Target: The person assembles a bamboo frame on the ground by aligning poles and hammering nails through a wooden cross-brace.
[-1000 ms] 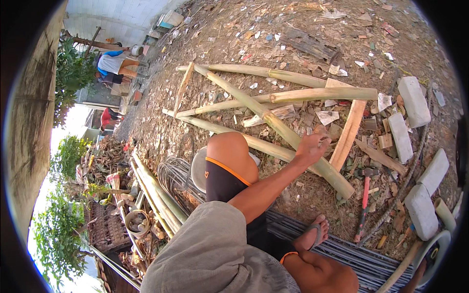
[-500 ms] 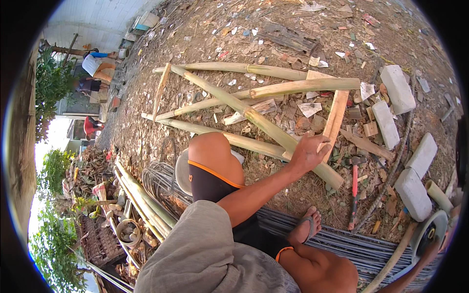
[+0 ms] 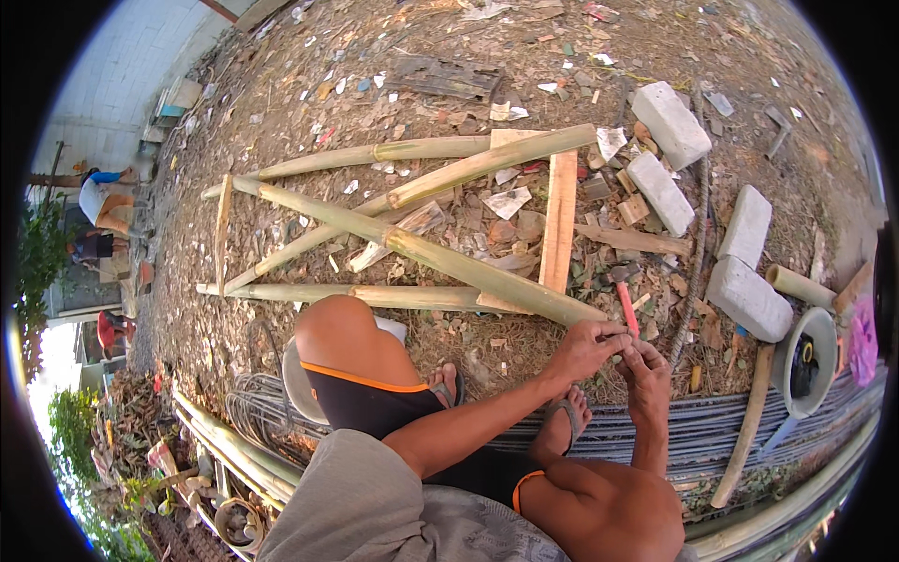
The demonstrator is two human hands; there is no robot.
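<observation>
My left hand [image 3: 588, 354] and my right hand [image 3: 646, 377] meet at the near right end of a bamboo frame. Both have thumb and fingers pinched together, on something too small to make out. Behind them lies a hammer [image 3: 626, 304] with a red handle, its lower end hidden by my hands. The frame on the ground has long bamboo poles; one diagonal pole [image 3: 449, 260] crosses another pole [image 3: 496, 167]. A flat wooden slat [image 3: 559, 220] spans its right end, and a thinner slat [image 3: 224, 234] spans the left.
Pale blocks [image 3: 671, 126] lie to the right, near a bucket [image 3: 819, 398] with a black and yellow thing inside. Steel bars [image 3: 712, 436] run under my feet. Coiled wire [image 3: 257, 412] and bamboo poles [image 3: 229, 445] lie at left. Other people [image 3: 108, 201] are far left.
My right hand has come from beside the bucket to meet my left hand. My left hand has moved off the bamboo frame's right end toward me. The view has shifted right.
</observation>
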